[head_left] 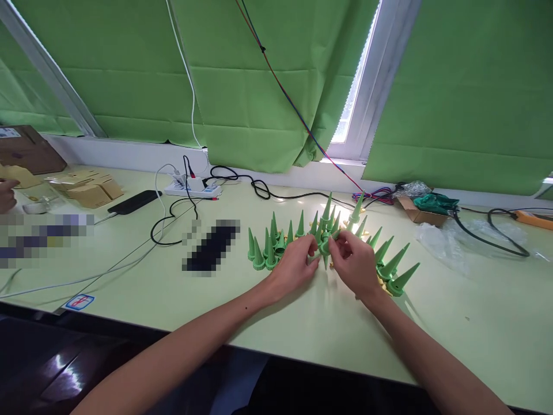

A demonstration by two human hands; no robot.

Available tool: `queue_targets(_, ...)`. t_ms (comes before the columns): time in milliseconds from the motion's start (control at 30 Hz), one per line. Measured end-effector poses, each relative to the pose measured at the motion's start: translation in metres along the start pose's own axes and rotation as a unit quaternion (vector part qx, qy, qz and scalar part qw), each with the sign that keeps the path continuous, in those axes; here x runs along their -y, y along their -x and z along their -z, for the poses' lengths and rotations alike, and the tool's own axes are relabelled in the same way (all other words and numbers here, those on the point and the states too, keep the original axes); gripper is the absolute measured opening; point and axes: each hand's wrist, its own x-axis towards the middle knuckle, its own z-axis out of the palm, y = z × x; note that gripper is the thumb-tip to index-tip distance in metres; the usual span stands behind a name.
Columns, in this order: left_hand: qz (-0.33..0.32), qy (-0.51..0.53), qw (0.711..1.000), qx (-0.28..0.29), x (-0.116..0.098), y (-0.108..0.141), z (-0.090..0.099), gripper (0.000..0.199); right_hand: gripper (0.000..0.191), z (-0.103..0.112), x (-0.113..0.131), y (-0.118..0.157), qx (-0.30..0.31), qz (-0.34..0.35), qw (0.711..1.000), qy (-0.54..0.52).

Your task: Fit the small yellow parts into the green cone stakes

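Observation:
Beneath the fingers of my right hand [353, 262] is a green cone [325, 249], its point turned down toward the table; the thumb and fingers close on its wide end. My left hand [294, 264] rests on the table just left of this cone, fingers curved and thumb a little apart, with nothing visible between them. Whether its fingertips touch the cone is unclear. Several more green cones [258, 253] stand upright in a cluster behind and left of my hands. Other tilted cones [395, 265] sit to the right, with small yellowish pieces [383, 285] among them.
A power strip [194, 187] with black and white cables lies at the back. Left are a black flat object [135, 202], cardboard boxes [88, 187] and another person's hand [6, 196]. On the right are an open carton [421, 210] and clear plastic bags [449, 245].

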Motion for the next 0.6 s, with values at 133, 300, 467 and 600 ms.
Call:
queue_targets(133,-0.033,-0.023,0.996,0.08,-0.004,0.002,-0.001,0.014,0.021,0.001,-0.001,0.001,-0.033,0.01,0.999,0.018)
queue_targets(300,-0.079,-0.069,0.985,0.134,-0.012,0.009,-0.002,0.014,0.013,0.0,0.0,0.002,-0.072,0.035,0.997,0.019)
queue_targets(467,-0.103,-0.087,0.981,0.14,-0.016,0.011,-0.002,0.017,0.012,0.003,0.004,-0.001,-0.091,0.102,0.99,0.035)
queue_targets(600,-0.11,-0.091,0.98,0.138,-0.016,0.012,-0.004,0.021,0.016,0.001,0.007,-0.004,-0.009,0.161,0.984,0.073)
